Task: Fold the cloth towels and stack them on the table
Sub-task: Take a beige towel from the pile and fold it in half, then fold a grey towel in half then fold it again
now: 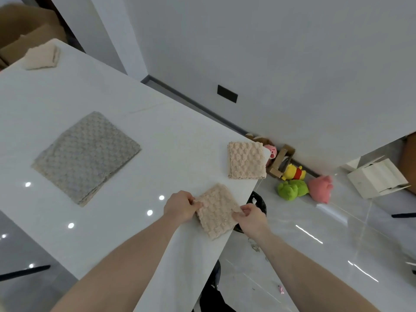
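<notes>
A small beige waffle towel (216, 210), folded into a square, lies near the white table's (139, 136) right edge. My left hand (182, 207) pinches its left corner and my right hand (251, 216) pinches its right corner. Just beyond it, at the table's right corner, rests another folded beige towel (246, 160). A larger stack of grey-beige towels (86, 157) lies flat at the middle left. A further beige towel (42, 56) sits loosely folded at the far left corner.
Past the table's right edge, on the glossy floor, lie plush toys, a green one (292, 189), a yellow one (293, 172) and a pink one (320, 188), beside a white box (377, 177). A dark stool (258, 204) stands under the table edge.
</notes>
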Demonstrator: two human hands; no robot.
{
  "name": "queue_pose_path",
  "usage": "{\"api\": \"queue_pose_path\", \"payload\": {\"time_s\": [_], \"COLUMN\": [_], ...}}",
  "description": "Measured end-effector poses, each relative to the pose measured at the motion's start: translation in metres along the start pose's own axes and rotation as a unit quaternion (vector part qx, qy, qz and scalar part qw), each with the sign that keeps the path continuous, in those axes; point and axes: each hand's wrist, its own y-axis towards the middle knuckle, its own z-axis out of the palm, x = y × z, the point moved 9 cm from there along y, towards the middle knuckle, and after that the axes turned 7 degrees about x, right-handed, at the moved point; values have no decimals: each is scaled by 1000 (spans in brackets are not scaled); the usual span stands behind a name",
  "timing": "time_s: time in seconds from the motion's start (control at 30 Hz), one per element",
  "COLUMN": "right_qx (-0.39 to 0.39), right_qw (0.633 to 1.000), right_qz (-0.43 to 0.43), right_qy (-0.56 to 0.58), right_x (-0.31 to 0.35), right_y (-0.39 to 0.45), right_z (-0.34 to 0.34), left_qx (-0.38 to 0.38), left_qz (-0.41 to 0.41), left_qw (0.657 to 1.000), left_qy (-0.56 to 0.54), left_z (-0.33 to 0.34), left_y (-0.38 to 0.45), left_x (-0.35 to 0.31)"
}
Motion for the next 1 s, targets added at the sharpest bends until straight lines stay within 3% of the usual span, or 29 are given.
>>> {"api": "queue_pose_path", "payload": {"time_s": [0.13, 0.23, 0.33, 0.53, 0.77, 0.87, 1.0], "right_qx": [-65, -120, -60, 43, 102, 120, 71], "right_qw": [991, 942, 895, 872, 862, 868, 902], "right_qz": [-80, -226, -288, -220, -173, -154, -199], "right_qy": [-87, -218, -335, -435, -465, -456, -376], "right_x": [10, 30, 31, 1, 6, 27, 62], "right_y": [-10, -31, -38, -22, -18, -22, -45], "right_z": [0, 10, 42, 71, 70, 60, 50], "left_qx": [-31, -101, -60, 59, 152, 153, 66], "left_qz": [16, 179, 267, 200, 156, 132, 146], "left_qw": [997, 965, 932, 937, 919, 924, 948], "left_qy": [64, 164, 239, 281, 328, 324, 276], "left_z": [2, 14, 58, 107, 98, 81, 41], "left_y": [-8, -42, -66, -56, -52, -62, -96], "left_x": [-6, -38, -42, -2, -5, -24, -40]}}
